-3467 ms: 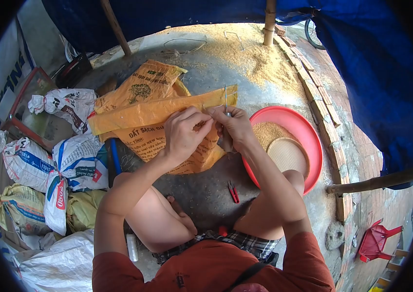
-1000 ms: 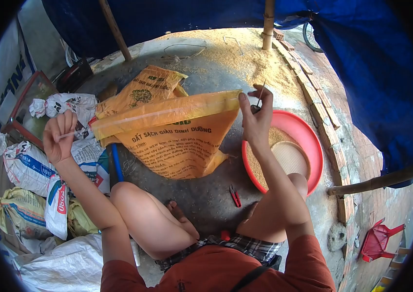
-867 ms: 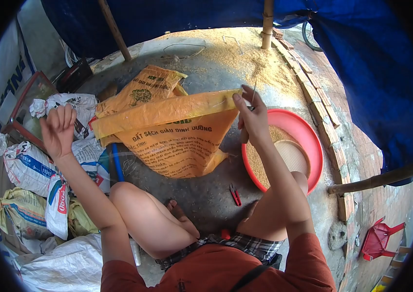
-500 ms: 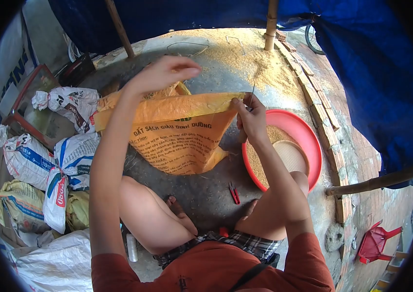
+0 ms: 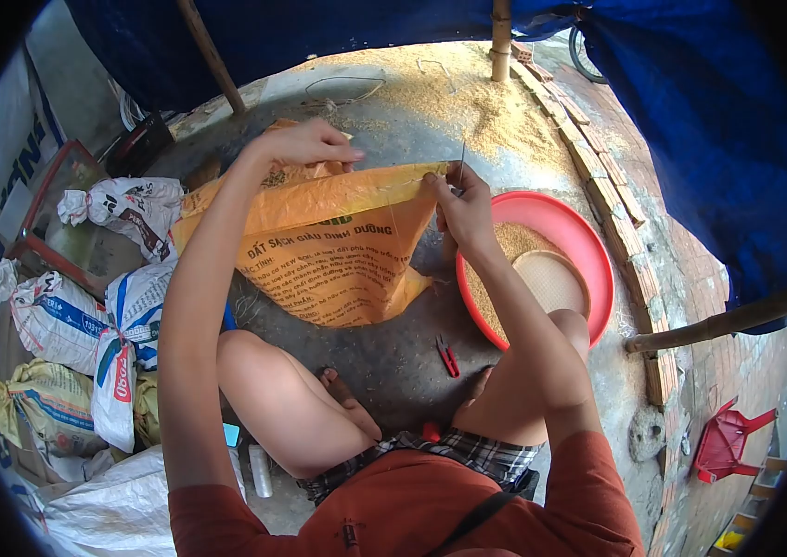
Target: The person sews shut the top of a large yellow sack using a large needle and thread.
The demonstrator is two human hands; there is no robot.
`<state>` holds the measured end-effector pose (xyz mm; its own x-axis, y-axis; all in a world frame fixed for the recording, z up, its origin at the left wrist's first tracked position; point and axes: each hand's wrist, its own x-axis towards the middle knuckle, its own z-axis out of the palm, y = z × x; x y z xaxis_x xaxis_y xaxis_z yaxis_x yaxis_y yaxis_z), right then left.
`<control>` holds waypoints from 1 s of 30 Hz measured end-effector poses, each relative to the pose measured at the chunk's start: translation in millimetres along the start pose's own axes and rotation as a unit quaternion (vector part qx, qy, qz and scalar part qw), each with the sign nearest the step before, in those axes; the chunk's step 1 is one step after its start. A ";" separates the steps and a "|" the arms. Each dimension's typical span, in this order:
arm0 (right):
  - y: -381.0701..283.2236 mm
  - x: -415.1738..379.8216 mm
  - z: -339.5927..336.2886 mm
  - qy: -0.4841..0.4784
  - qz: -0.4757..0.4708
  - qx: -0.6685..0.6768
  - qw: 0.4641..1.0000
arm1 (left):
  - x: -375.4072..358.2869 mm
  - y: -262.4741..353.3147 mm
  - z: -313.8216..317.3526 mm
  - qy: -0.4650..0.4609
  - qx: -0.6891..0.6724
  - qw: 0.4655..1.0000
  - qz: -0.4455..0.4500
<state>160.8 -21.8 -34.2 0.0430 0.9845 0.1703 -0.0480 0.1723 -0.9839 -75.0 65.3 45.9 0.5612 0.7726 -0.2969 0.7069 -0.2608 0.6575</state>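
Note:
An orange plastic sack (image 5: 328,246) with dark printed text stands between my knees, its top edge folded into a long band. My right hand (image 5: 465,212) grips the right end of that band, and a thin needle-like metal piece (image 5: 464,153) sticks up from its fingers. Just above the band, my left hand (image 5: 308,144) is held with fingers curled together; I cannot tell what is in them. Red-handled snips (image 5: 447,356) lie on the floor near my feet. A red basin (image 5: 602,278) beside my right arm contains grain (image 5: 514,243) and a round tan sieve-like tray (image 5: 551,286).
Several filled white sacks (image 5: 55,320) are piled on the left beside a glass-sided case (image 5: 64,218). Grain (image 5: 514,125) is spread on the floor ahead, bordered by a row of bricks (image 5: 612,200). A blue tarp (image 5: 709,139) hangs right; a red stool (image 5: 732,441) lies beyond.
My left hand has come down toward the sack's folded edge and its fingers have curled. My right hand keeps its grip on the corner; the whole view has shifted slightly.

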 end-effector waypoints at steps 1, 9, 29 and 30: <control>-0.9 -0.4 -0.6 -0.004 0.004 -0.011 1.000 | -7.1 -1.0 -3.9 0.043 0.026 0.999 -0.003; 1.5 -1.2 2.0 0.007 -0.012 0.003 1.000 | -37.7 -19.8 -3.8 0.132 -0.339 0.930 0.058; 2.5 -1.6 4.0 0.005 -0.022 -0.008 1.000 | -45.4 31.1 122.2 0.518 0.365 0.764 0.122; 2.8 -1.3 4.3 0.011 -0.016 0.000 1.000 | -39.3 30.3 125.7 0.522 0.373 0.761 0.098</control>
<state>156.4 -22.5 -36.9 0.0660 0.9775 0.2004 -0.0455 0.2036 -0.9780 -21.5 -45.7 -9.5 0.3149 0.6140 0.7238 0.9198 -0.3854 -0.0732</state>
